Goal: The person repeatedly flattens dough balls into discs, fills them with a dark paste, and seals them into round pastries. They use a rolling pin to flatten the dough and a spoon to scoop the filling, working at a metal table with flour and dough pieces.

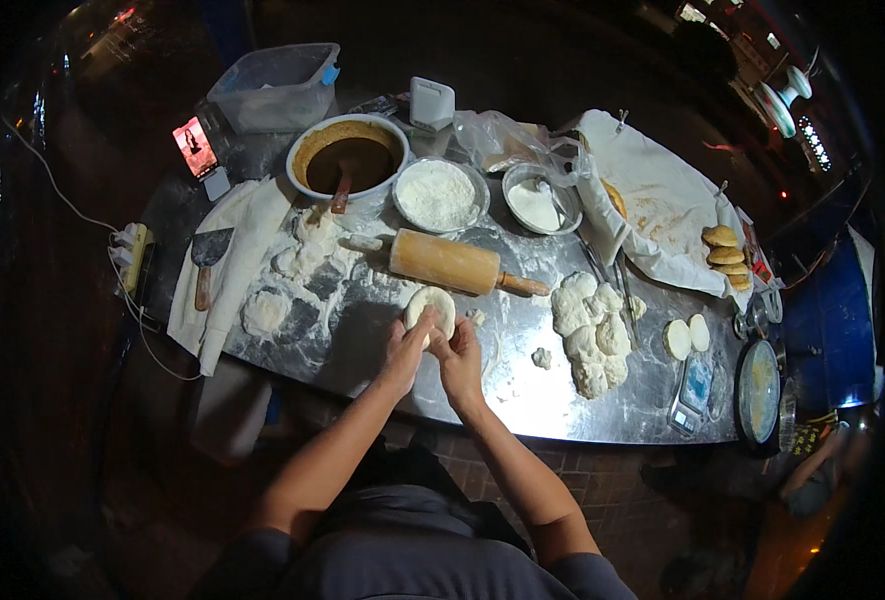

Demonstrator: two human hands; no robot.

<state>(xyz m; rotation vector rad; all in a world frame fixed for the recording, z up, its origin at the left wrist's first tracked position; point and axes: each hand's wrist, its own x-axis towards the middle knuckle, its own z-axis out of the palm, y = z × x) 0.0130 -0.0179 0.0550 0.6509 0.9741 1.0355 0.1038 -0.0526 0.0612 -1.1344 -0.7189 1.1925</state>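
Both of my hands hold one round piece of dough (418, 302) in front of me, above the metal table. My left hand (406, 346) grips its left side and my right hand (459, 358) its lower right, with the thumbs pressed on its face. Just beyond the dough lies a thick wooden rolling pin (444, 261), dusted with flour. To the right sits a cluster of pale dough balls (591, 334), with a small dough scrap (541, 358) beside it. Most of my fingers are hidden behind the dough.
Behind the pin stand a tub of brown paste (349, 161), a flour bowl (439, 196) and a bowl of white granules (536, 206). A scraper (206, 259) rests on cloth at left. Right are dough discs (677, 340), a digital scale (688, 405) and baked breads (726, 255).
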